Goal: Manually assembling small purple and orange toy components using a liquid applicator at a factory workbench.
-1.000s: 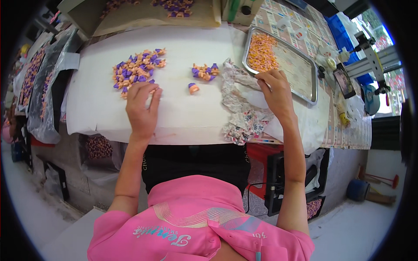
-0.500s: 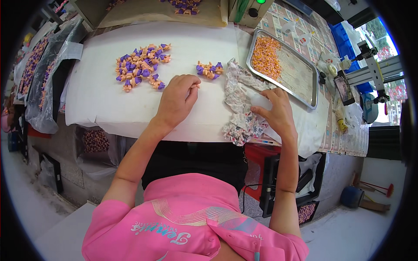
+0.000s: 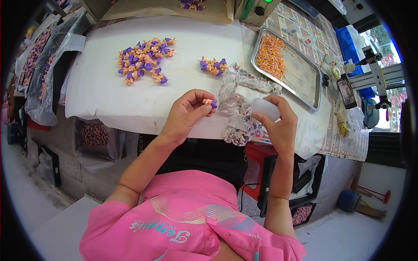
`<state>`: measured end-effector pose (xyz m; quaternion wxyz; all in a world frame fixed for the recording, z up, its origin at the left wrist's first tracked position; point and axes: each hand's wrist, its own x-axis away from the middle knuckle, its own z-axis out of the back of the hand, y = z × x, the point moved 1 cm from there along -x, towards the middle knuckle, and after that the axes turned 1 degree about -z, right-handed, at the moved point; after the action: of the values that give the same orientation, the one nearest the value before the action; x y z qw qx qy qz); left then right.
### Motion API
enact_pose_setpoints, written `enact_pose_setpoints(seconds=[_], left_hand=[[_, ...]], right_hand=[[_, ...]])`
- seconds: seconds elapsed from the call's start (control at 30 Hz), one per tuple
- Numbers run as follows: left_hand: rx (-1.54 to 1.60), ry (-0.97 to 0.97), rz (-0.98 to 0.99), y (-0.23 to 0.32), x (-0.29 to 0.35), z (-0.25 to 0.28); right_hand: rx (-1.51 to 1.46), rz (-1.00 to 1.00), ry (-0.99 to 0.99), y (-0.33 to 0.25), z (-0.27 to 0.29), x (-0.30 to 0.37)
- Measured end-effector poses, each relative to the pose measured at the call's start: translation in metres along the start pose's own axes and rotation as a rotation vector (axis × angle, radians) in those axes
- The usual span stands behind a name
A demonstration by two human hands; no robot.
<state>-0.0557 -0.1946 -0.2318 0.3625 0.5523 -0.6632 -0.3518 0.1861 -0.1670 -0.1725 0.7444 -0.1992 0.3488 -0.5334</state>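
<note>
Between the thumb and fingers of my left hand (image 3: 190,114) is a small peach and purple plastic figure part (image 3: 210,103). My right hand (image 3: 278,119) is wrapped round a translucent white squeeze bottle (image 3: 265,108), tilted with its tip toward the left hand. Under and beside the bottle lies a crumpled floral cloth (image 3: 240,124). Beyond the left hand sits a small cluster of similar figure parts (image 3: 213,66). A larger pile of peach and purple parts (image 3: 146,58) spreads over the white sheet (image 3: 98,93) farther left.
A metal tray (image 3: 314,104) with many small orange pieces (image 3: 270,56) stands at the right. Behind the sheet is a paper-lined box (image 3: 167,11). A phone (image 3: 346,91) on a metal stand is at the far right. Plastic-covered trays of parts (image 3: 39,56) line the left.
My left hand has moved right and nearer, turning so the figure part now shows in its fingers. My right hand has lifted the white bottle and tilted it toward the left hand.
</note>
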Motion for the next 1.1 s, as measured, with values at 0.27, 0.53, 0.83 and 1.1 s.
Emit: enact_pose_setpoints(seconds=[0.27,0.53,0.83,1.1], left_hand=[[-0.058,-0.038,-0.021,-0.005,0.005,-0.006],[-0.029,-0.043,-0.023,-0.011,0.004,-0.011],[-0.045,-0.020,-0.007,-0.015,0.003,-0.011],[-0.045,-0.015,-0.013,-0.018,0.001,-0.010]], right_hand=[[-0.096,0.028,0.128,-0.009,0.001,0.012],[-0.246,0.125,0.178,-0.027,-0.003,0.031],[-0.248,0.097,0.156,-0.036,-0.018,0.037],[-0.217,0.072,0.140,-0.032,-0.021,0.037]])
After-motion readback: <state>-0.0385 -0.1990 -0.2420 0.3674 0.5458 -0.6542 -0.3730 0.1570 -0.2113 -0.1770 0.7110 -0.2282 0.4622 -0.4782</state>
